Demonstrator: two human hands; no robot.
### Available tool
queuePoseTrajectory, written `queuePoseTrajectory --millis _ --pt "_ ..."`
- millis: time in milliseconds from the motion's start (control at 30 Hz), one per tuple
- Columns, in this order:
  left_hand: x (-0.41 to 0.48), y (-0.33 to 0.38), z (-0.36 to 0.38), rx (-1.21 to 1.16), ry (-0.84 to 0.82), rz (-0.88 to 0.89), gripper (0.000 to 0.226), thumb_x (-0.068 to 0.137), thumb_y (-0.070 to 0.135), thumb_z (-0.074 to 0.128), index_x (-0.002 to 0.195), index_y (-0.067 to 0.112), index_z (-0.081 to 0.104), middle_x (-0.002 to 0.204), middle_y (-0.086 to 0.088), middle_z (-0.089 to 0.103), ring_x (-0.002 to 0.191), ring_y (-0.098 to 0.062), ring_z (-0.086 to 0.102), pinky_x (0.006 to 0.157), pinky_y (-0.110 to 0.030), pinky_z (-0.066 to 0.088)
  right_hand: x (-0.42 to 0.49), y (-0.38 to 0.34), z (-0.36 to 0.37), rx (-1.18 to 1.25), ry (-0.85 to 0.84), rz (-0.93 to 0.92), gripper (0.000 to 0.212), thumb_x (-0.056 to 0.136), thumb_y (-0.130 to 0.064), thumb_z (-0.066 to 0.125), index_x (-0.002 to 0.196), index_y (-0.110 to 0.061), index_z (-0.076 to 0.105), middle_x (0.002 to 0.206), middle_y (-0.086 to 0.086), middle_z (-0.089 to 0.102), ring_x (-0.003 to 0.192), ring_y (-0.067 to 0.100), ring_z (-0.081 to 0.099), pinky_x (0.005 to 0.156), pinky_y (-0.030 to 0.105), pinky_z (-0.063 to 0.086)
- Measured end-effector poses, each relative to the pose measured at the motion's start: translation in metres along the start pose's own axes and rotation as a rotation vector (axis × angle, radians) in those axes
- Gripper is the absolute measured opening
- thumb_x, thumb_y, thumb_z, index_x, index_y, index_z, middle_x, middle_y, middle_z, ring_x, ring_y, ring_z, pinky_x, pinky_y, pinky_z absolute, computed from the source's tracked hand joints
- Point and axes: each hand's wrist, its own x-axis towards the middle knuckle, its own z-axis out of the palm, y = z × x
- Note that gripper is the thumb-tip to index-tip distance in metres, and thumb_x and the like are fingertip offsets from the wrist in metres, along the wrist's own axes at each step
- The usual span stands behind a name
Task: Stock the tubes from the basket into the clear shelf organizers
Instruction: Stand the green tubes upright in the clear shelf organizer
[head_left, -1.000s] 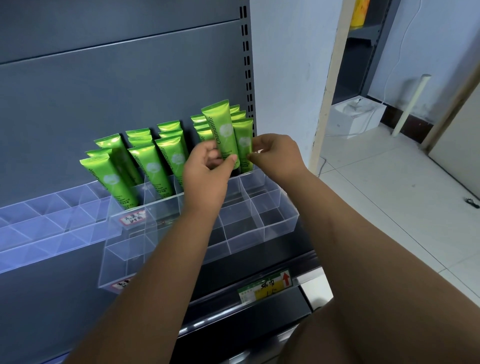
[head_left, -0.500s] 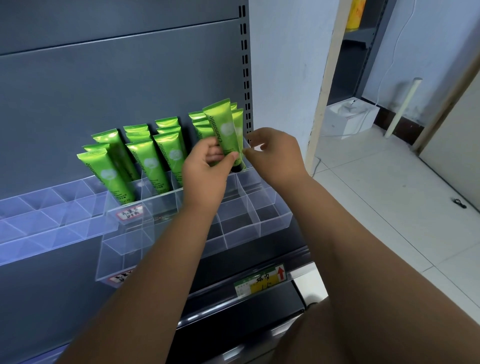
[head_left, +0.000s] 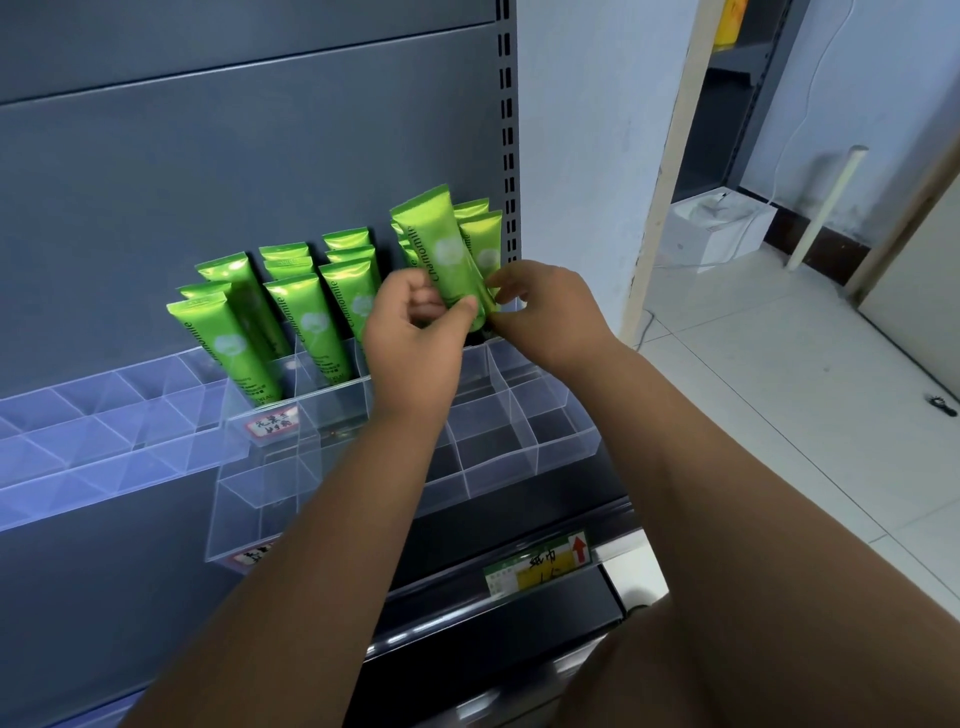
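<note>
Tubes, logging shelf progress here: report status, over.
Left hand grips the raised tube mid-body; right hand pinches its lower edge. Tube upright over the clear organizer's back-right slot, not released. Close behind, stocked tubes crowd it; nothing else blocking.

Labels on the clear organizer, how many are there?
2: upper label on a tier front below the leftmost tubes; lower label at the bottom front edge. Arms may hide more.

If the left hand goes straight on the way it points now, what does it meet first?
Most likely the standing tubes in the rear row of the clear organizer, right behind the held tube that the left hand grips. Depth is unclear from one view.
</note>
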Motion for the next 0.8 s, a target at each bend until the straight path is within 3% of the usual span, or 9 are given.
queuePoseTrajectory --millis 133,200,333,467,600,700,800 --pt "-0.001 0.003 -0.006 -0.128 -0.063 -0.009 0.021 0.08 -0.001 0.069 0.079 0.007 0.049 0.074 -0.009 0.043 0.069 -0.019 0.042 0.06 -0.024 0.041 0.003 -0.003 0.003 0.013 0.016 0.029 0.037 0.08 -0.028 0.073 0.116 -0.023 0.071 0.098 -0.003 0.073 0.095 0.017 0.066 0.086 0.037 0.056" --pt "-0.001 0.005 -0.008 -0.175 -0.079 -0.022 0.021 0.077 0.001 0.066 0.085 -0.007 0.048 0.078 -0.015 0.045 0.07 -0.023 0.041 0.058 -0.026 0.04 0.006 -0.004 0.005 0.001 0.016 0.039 0.034 0.083 -0.029 0.074 0.117 -0.023 0.071 0.097 -0.003 0.073 0.095 0.018 0.066 0.085 0.035 0.055" --pt "-0.004 0.012 -0.008 -0.218 -0.041 -0.055 0.018 0.075 0.002 0.065 0.086 0.004 0.051 0.082 -0.015 0.049 0.072 -0.023 0.044 0.057 -0.023 0.042 0.011 -0.002 0.009 -0.028 0.027 0.088 0.026 0.086 -0.033 0.074 0.111 -0.024 0.073 0.099 -0.001 0.073 0.096 0.021 0.065 0.084 0.035 0.055" --pt "-0.004 0.01 -0.008 -0.202 -0.042 -0.052 0.023 0.076 0.002 0.066 0.093 -0.007 0.052 0.082 -0.016 0.05 0.072 -0.024 0.043 0.058 -0.025 0.041 0.014 -0.001 0.01 -0.027 0.02 0.101 0.022 0.084 -0.033 0.075 0.105 -0.024 0.073 0.098 -0.002 0.071 0.096 0.021 0.064 0.084 0.036 0.055" --pt "-0.003 0.009 -0.008 -0.169 -0.036 -0.059 0.024 0.076 0.004 0.067 0.092 -0.005 0.052 0.081 -0.016 0.049 0.072 -0.023 0.044 0.058 -0.026 0.041 0.015 0.004 0.006 -0.031 0.026 0.092 0.02 0.087 -0.03 0.073 0.105 -0.02 0.073 0.1 -0.002 0.072 0.096 0.02 0.064 0.084 0.034 0.054" --pt "-0.001 0.006 -0.008 -0.137 -0.041 -0.078 0.022 0.077 0.005 0.069 0.091 -0.002 0.053 0.082 -0.014 0.05 0.073 -0.022 0.046 0.06 -0.027 0.042 0.016 0.008 0.002 -0.072 0.022 0.073 0.017 0.091 -0.028 0.068 0.098 -0.014 0.075 0.098 0.002 0.074 0.092 0.022 0.065 0.082 0.034 0.054" --pt "0.001 0.004 -0.007 -0.105 -0.05 -0.094 0.03 0.079 0.003 0.071 0.093 -0.01 0.048 0.083 -0.013 0.05 0.074 -0.022 0.046 0.062 -0.032 0.042 0.015 0.012 -0.001 -0.077 0.029 0.083 0.019 0.092 -0.025 0.066 0.095 -0.008 0.074 0.094 0.009 0.074 0.09 0.027 0.066 0.081 0.035 0.055"
